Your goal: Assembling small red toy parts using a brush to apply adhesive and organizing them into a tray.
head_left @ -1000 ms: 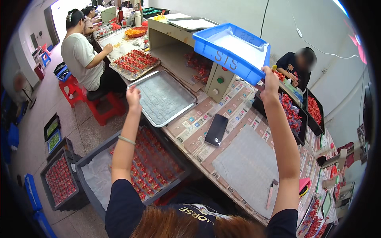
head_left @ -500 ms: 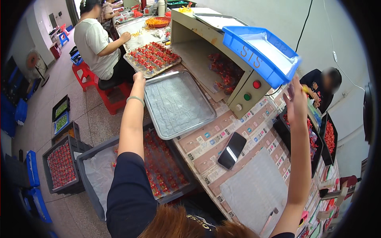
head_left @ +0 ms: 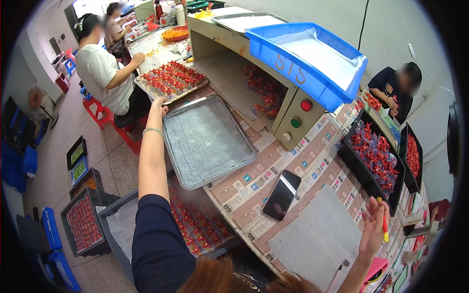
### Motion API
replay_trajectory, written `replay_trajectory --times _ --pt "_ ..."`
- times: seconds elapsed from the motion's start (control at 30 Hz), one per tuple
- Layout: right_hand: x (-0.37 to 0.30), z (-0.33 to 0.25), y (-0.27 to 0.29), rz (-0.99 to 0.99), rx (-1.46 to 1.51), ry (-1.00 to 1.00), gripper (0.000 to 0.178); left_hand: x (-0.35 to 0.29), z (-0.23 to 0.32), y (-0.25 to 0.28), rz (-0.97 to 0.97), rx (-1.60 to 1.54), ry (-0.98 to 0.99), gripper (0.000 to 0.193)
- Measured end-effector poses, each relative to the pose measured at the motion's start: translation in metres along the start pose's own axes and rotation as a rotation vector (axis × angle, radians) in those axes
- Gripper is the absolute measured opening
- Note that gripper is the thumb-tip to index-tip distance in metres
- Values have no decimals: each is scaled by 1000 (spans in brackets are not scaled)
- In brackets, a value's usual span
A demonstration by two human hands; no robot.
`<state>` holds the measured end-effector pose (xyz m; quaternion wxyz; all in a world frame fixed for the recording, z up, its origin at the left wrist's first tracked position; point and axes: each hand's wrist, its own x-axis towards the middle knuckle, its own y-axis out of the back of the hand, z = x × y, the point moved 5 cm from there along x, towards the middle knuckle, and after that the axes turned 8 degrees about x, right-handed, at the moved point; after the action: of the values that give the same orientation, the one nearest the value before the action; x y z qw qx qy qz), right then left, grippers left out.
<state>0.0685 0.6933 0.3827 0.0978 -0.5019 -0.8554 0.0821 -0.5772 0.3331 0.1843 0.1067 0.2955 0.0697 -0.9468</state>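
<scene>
My left hand (head_left: 159, 108) is closed at the far left corner of a grey metal tray (head_left: 210, 141), with its fingers on the rim. Right beside it lies another tray (head_left: 201, 87) filled with rows of small red pieces, its edge close to my fingers. At the near right, my right hand (head_left: 373, 227) is raised above the table with its fingers bent round a slim red-and-yellow tool (head_left: 385, 228); its exact kind is unclear. Below that hand lies a pale sheet (head_left: 317, 234), and a black phone (head_left: 282, 195) rests left of it.
A blue plastic tray (head_left: 303, 66) lined with white paper sits atop a beige machine (head_left: 293, 122) with buttons. Black bins (head_left: 361, 176) of red pieces stand at the right. A grey crate (head_left: 115, 219) is below the table's left edge. Co-workers sit at the left and far right.
My right hand has come away from the blue tray's near corner, down toward me, with the slim tool. My left hand stays at the metal tray's corner. The whole view has shifted slightly.
</scene>
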Motion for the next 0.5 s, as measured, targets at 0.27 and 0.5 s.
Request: replay_trajectory --times 0.27,0.5 --pt "-35 5 51 121 17 -150 21 13 -2 18 -85 -107 -248 10" --pt "-58 9 64 108 29 -156 22 -72 2 58 -375 -148 -345 9"
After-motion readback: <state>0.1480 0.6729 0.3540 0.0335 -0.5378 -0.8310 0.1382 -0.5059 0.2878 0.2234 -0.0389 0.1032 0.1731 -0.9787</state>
